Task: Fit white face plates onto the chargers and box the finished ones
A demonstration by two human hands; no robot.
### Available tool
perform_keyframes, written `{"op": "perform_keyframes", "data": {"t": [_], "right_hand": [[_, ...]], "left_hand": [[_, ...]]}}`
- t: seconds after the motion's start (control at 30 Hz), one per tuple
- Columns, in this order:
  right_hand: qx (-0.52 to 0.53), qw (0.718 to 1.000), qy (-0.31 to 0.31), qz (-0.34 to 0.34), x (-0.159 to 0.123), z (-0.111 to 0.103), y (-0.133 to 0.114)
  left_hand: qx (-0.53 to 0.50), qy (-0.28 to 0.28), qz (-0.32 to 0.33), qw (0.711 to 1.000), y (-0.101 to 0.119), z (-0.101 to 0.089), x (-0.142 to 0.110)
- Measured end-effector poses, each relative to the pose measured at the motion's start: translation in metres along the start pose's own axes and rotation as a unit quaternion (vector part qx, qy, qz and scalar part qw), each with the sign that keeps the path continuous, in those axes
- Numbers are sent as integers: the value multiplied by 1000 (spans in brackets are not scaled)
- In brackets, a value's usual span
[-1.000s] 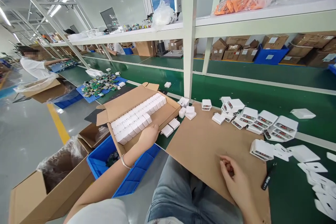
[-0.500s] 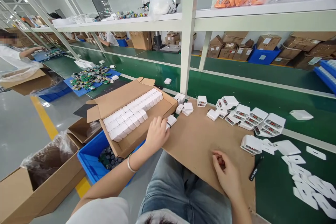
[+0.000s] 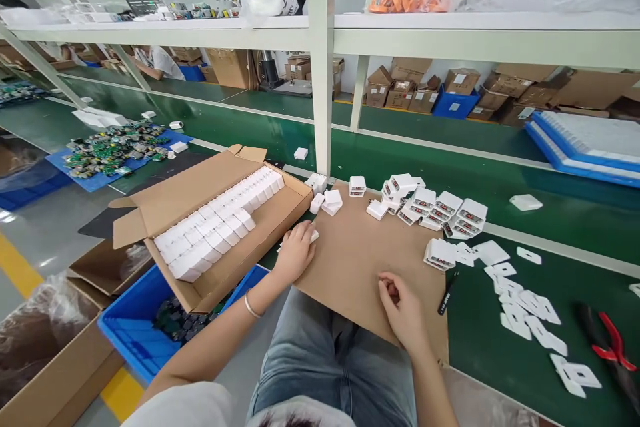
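Note:
My left hand (image 3: 296, 252) is closed over a white plastic case (image 3: 315, 235) at the left edge of the cardboard sheet (image 3: 350, 253). Most of that case is hidden under the fingers. Just left of it lies an open carton (image 3: 273, 233) with rows of white cases (image 3: 215, 230) inside. My right hand (image 3: 400, 303) rests on the sheet with its fingers curled in, and nothing shows in it. Beyond it are stacked white housings (image 3: 447, 203) with openings showing red and dark parts. A black pen (image 3: 447, 293) lies to its right.
Flat white plates (image 3: 530, 307) and red-handled pliers (image 3: 613, 343) lie on the green bench at right. A blue bin (image 3: 135, 320) stands under the carton. Circuit boards (image 3: 117, 150) are heaped at left. A shelf post (image 3: 321, 80) rises behind the sheet.
The view has turned to the right, bringing the pliers into sight. My left hand has moved onto the white case and covers more of it. My right hand stays curled on the sheet.

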State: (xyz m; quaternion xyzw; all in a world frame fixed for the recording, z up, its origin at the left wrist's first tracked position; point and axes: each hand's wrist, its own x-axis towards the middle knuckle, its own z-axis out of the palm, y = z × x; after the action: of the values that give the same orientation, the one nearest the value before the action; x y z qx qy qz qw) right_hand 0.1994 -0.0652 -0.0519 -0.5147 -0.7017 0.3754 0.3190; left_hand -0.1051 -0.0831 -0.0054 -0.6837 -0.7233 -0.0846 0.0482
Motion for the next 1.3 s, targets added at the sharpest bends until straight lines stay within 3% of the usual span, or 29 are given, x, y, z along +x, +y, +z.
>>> {"op": "perform_keyframes", "data": {"t": [0.2, 0.33, 0.57, 0.7, 0.8, 0.97, 1.03, 1.1, 1.2, 1.3], "right_hand": [[0, 1000, -2, -4, 0, -1, -3], [4, 1000, -1, -12, 2, 0, -4], [11, 1000, 0, -16, 4, 0, -8], [13, 999, 5, -34, 8, -2, -13], [11, 999, 16, -44, 12, 0, -13], [32, 998, 6, -45, 9, -2, -26], [58, 996, -15, -59, 9, -17, -36], [69, 993, -6, -93, 16, -46, -41], [26, 982, 123, -139, 56, -107, -28], [-63, 956, 272, -88, 133, -176, -3]], "left_hand": [[68, -29, -43, 996, -6, 1, -1], [75, -33, -34, 996, -5, -3, 5], [70, -8, 41, 997, 0, -26, 50], [76, -1, 50, 996, 1, -30, 67], [76, -4, 46, 996, -3, -23, 57], [111, 37, 26, 993, -18, -10, 21], [129, 49, 19, 990, -25, -7, 17], [119, 54, 37, 991, -32, -5, 23], [71, 78, 84, 991, -32, 5, 52], [36, 115, 141, 983, -20, 17, 92]]}}
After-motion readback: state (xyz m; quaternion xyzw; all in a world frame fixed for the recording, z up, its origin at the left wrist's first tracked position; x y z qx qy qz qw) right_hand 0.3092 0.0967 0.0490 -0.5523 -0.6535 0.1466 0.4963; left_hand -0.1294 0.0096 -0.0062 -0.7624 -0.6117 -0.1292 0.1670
